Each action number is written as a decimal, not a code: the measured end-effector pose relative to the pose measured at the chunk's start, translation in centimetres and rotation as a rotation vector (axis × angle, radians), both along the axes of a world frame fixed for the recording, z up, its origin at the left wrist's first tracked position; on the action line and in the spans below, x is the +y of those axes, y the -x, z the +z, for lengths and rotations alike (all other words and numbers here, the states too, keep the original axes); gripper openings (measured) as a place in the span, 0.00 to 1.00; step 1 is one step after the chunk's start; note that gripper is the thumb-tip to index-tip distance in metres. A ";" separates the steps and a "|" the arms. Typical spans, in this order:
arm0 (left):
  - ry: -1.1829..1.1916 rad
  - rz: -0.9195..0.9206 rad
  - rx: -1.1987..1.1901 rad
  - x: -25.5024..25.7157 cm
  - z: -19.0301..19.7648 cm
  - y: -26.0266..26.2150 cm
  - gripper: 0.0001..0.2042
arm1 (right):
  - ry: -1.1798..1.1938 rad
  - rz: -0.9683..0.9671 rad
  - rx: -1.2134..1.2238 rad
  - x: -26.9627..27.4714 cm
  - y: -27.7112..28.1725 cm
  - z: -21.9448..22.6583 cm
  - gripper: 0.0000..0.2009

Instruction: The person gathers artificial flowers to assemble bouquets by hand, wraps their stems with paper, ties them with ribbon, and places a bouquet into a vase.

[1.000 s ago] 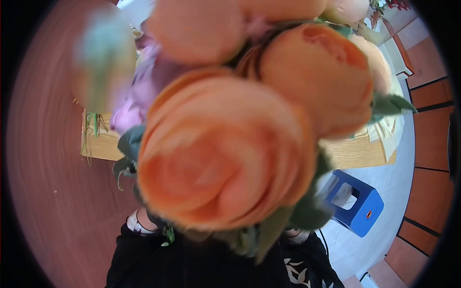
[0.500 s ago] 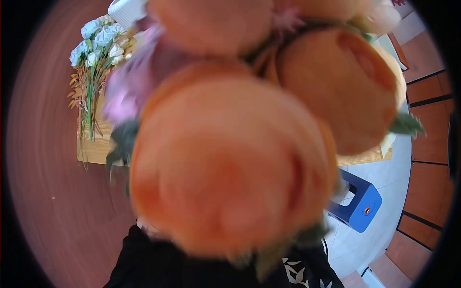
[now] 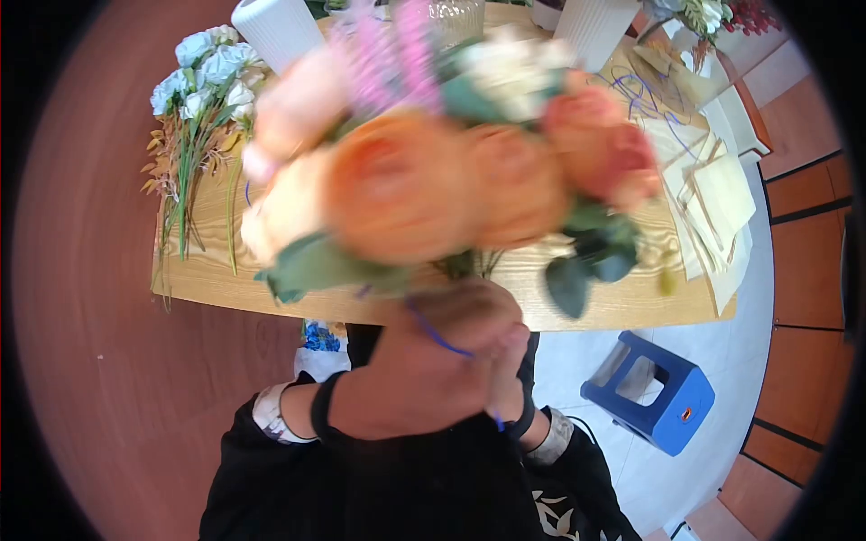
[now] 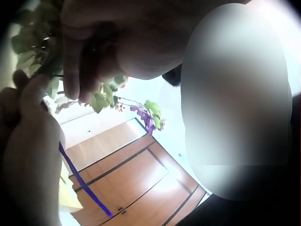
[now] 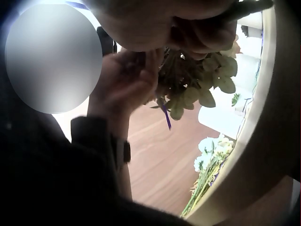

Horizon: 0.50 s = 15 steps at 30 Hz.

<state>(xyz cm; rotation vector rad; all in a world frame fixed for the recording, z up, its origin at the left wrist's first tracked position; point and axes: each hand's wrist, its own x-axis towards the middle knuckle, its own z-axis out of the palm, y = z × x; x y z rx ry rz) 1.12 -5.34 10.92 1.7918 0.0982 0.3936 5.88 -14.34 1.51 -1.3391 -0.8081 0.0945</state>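
A bouquet of artificial flowers, mostly orange with cream, pink and white blooms, stands upright before my body, blurred by motion. My left hand grips it just beneath the green leaves. Close against it on the right, my right hand has its fingers curled at a narrow purple-blue ribbon. The ribbon crosses the hands, and an end hangs below them. In the left wrist view a length of ribbon trails down past one hand. The fingers hide the gripped stems.
Blue and white flowers lie at the left of the wooden table. White vases stand at the back. Cream wrapping paper and loose ribbon lie at the right. A blue stool stands on the floor nearby.
The bouquet has moved down and away from my face, turning from blooms facing the camera to upright. Both hands and the ribbon, hidden behind the blooms before, now show.
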 end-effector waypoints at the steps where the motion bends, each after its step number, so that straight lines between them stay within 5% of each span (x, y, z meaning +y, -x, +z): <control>1: -0.240 -0.051 0.004 -0.5 0.0 -0.4 0.02 | -0.009 0.003 -0.009 0.3 -0.2 0.0 0.10; 3: -0.510 -0.129 0.107 -2.1 -0.5 -0.7 0.11 | -0.009 0.032 0.052 0.2 0.0 -0.1 0.09; 9: -0.894 -0.257 0.157 -2.5 -1.5 -1.9 0.09 | 0.011 0.114 0.229 -1.3 0.7 -0.1 0.11; 12: -1.007 -0.071 -0.084 -1.9 0.9 -1.1 0.07 | 0.019 0.161 0.339 -1.7 1.3 -0.3 0.14; 14: -0.806 -0.183 -0.181 0.0 1.7 0.9 0.07 | 0.024 0.189 0.420 -1.6 1.6 -0.2 0.16; 15: -0.602 -0.287 -0.278 1.2 1.9 2.3 0.07 | 0.167 0.402 0.706 -1.9 -0.3 0.4 0.14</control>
